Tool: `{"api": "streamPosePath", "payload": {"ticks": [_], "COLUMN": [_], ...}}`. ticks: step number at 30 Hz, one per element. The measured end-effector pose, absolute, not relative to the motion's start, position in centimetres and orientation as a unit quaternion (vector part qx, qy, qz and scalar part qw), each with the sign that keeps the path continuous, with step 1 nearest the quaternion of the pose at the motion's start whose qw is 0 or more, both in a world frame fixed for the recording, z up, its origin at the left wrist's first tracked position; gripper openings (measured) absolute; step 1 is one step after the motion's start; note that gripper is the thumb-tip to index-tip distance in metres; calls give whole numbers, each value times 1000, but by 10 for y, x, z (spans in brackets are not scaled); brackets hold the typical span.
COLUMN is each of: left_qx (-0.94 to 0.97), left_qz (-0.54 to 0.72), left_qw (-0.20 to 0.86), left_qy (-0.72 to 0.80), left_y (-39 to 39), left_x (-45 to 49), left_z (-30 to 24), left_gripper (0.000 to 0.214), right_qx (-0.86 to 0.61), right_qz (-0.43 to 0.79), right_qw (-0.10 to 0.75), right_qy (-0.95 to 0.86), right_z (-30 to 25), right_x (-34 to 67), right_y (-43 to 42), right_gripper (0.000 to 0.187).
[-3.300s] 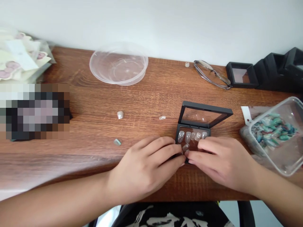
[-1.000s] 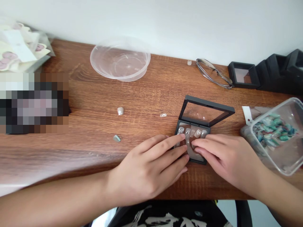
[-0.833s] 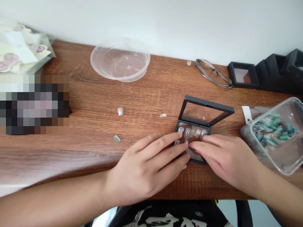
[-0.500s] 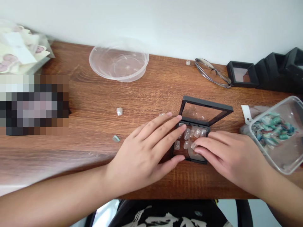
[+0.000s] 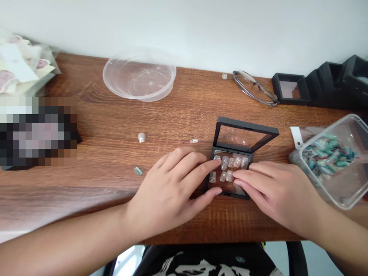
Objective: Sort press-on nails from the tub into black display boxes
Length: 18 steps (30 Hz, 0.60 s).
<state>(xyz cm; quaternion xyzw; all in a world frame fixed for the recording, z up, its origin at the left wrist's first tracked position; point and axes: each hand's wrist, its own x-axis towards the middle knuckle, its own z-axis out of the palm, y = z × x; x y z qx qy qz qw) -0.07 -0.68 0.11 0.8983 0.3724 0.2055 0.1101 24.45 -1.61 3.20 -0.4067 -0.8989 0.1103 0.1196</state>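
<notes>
A small black display case (image 5: 245, 129) lies open on the wooden desk, its clear lid propped up. Several pale press-on nails (image 5: 227, 163) sit in two rows inside its base. My left hand (image 5: 169, 191) rests at the case's left edge, fingers stretched out; the index tip reaches over the top row and the thumb lies along the front edge. My right hand (image 5: 276, 193) lies flat at the case's right side, fingertips touching the lower row of nails. Neither hand holds anything.
Loose nails (image 5: 141, 137) (image 5: 194, 141) (image 5: 138, 171) lie left of the case. A clear round bowl (image 5: 139, 78) stands at the back. Glasses (image 5: 253, 89) and black cases (image 5: 290, 89) line the back right. A clear tub (image 5: 330, 180) holding teal nails sits at the right.
My left hand lifted its fingers off the lower row, swung up toward the lid hinge, then settled with the index tip on the top row. More nails in the lower row show now.
</notes>
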Motion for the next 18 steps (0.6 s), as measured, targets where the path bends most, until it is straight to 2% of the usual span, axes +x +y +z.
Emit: {"api": "streamPosePath", "payload": {"ticks": [7,13,15,18], "left_qx": [903,909,907,905], "left_qz": [216,239,245,245], "left_qw": [102,111,117,127], "left_qy": [357,324,321,323], "left_y": [-6,-5,-4,-2], "left_x": [-1,-5,-6,-5], "left_z": [-1,-11,-14,-16], "left_gripper": [36,34,34,34], "right_qx": [-401,-414,-459,-580], "right_qz": [125,227,223,110], "right_qw": [143,152,182,323], "right_qy": [-896,-868,-840,-740], "right_z": [37,89,108,120], "right_x": [240,265,287,326], "right_y": [-19,-31,-34,-30], "right_gripper": [25,21,23,21]}}
